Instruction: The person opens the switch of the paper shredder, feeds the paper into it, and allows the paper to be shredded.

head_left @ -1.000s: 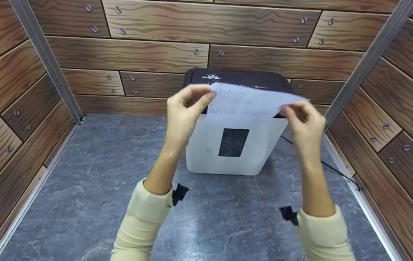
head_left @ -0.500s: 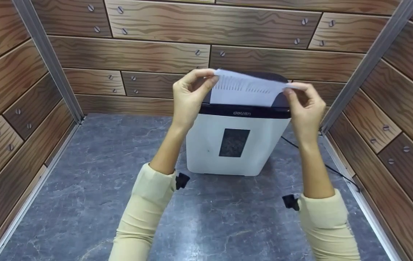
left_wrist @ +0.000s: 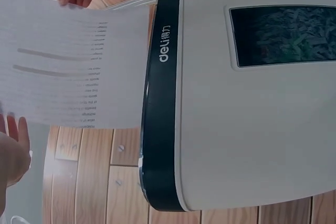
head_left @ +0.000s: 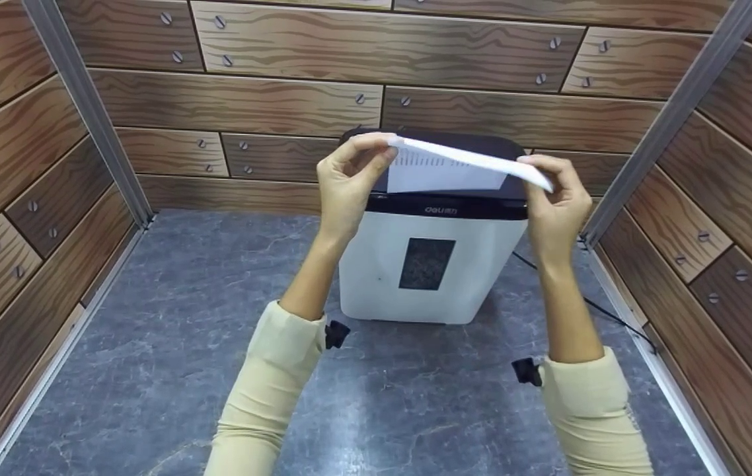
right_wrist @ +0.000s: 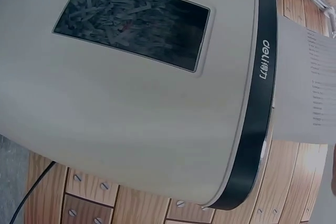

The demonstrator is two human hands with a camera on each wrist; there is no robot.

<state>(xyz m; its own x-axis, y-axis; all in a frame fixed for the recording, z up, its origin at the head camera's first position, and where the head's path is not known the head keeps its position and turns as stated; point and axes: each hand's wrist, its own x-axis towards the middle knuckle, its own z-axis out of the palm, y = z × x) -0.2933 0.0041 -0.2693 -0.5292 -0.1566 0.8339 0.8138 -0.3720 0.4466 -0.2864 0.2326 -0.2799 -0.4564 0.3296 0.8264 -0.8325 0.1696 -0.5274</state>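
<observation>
A printed sheet of paper [head_left: 445, 177] is stretched between both hands above the dark top of a white paper shredder [head_left: 376, 258]. My left hand [head_left: 349, 182] pinches its upper left corner between thumb and fingers. At the upper right corner, my right hand [head_left: 558, 205] pinches the sheet, whose top edge folds over there. The lower edge hangs behind the shredder's front rim; whether it is in the slot cannot be seen. In the left wrist view, printed lines and two grey strokes show on the paper [left_wrist: 52, 40].
The shredder's front window [right_wrist: 134, 24] shows shredded strips inside. A black cord [head_left: 614, 314] runs from behind the shredder to the right wall. Wood-patterned walls [head_left: 230, 99] enclose the grey marbled floor [head_left: 217, 277] on three sides.
Both hands have moved farther back, bringing the sheet from in front of the shredder to above its top. In the last half second the paper's upper edge has curled forward.
</observation>
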